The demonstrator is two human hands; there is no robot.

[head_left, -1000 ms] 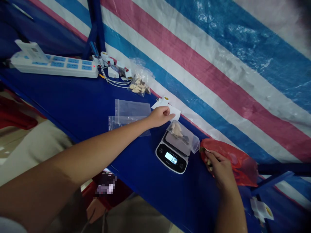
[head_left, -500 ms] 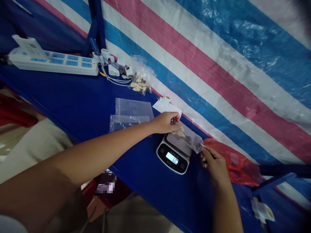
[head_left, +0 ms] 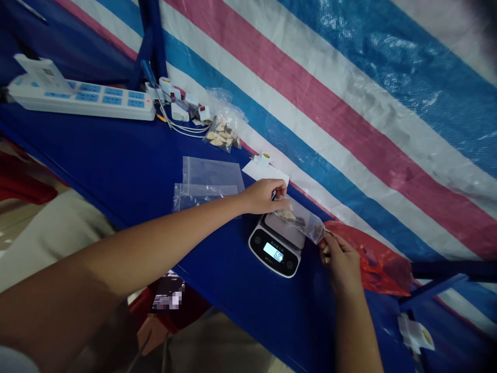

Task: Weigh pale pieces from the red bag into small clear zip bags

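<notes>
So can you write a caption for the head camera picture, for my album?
Left hand and right hand hold a clear bag over a scale on a blue table.

Head-worn view looks forward and down at the digital scale.

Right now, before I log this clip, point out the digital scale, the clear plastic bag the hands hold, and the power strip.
Digital scale (head_left: 273, 252): head view, on its lit display.
Clear plastic bag (head_left: 305, 223): head view, on its middle.
Power strip (head_left: 97, 101): head view, on its socket face.
</notes>
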